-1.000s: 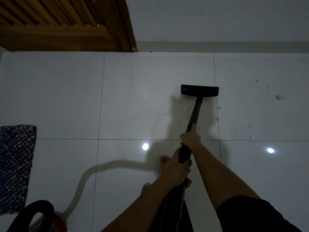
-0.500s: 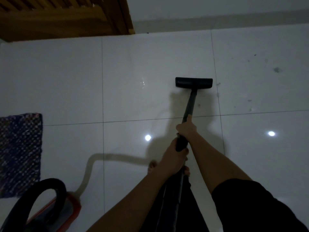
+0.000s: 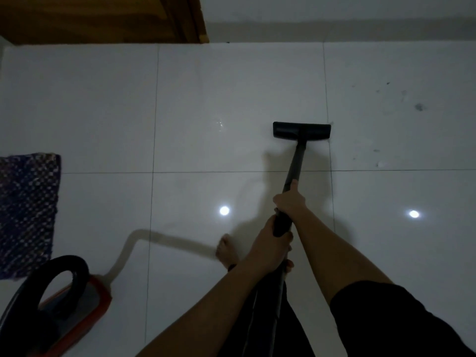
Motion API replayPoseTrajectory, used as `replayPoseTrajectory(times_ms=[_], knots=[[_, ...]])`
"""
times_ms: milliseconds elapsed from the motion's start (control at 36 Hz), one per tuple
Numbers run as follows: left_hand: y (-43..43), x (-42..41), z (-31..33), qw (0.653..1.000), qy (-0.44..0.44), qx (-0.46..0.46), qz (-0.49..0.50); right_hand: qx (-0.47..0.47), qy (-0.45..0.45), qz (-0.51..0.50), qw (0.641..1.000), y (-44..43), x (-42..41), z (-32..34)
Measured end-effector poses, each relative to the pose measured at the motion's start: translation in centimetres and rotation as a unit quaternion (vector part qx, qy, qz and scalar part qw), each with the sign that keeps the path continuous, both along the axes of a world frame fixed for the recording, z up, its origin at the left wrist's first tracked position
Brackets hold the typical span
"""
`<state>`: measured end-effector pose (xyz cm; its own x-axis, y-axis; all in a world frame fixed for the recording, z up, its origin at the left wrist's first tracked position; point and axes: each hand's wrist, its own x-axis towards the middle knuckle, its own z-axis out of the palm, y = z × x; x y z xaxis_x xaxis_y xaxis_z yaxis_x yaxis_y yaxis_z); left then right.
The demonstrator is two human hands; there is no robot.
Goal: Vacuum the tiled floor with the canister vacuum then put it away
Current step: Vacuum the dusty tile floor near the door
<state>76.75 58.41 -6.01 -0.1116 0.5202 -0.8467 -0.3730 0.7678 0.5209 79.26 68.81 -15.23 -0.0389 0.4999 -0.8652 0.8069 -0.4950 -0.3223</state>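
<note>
Gripping the wand (image 3: 296, 161), right hand (image 3: 289, 202) ahead of left hand (image 3: 270, 249), both curled round it, I see its long axis pointing away, floor head (image 3: 302, 130) flat on the tiled floor (image 3: 103, 112), canister (image 3: 74, 315) lower left.

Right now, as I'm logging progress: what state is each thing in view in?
floor head, flat on the floor
wand, tilted, gripped by both hands
right hand, grips the wand farther along
left hand, grips it nearer the body
hose, lying curved on the floor
canister, standing on the floor
dirt specks, not yet vacuumed
</note>
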Motion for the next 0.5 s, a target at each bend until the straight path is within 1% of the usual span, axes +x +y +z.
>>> replayPoseTrajectory(times_ms=[167, 306, 389, 500], knots=[[-2.0, 2.2, 1.1, 0.998, -0.020, -0.027, 0.050, -0.003, 0.001, 0.025, 1.000, -2.2, 1.5, 0.5], [-3.8, 2.6, 1.9, 0.999, -0.006, -0.013, 0.031, -0.006, 0.000, 0.051, 0.999, -4.1, 1.8, 0.5], [-4.9, 2.6, 2.1, 0.999, -0.024, -0.020, 0.042, -0.008, -0.014, 0.079, 0.997, -5.2, 1.7, 0.1], [-6.0, 2.4, 1.9, 0.998, -0.042, -0.013, 0.047, -0.005, -0.017, 0.078, 0.997, -6.5, 2.0, -0.7]])
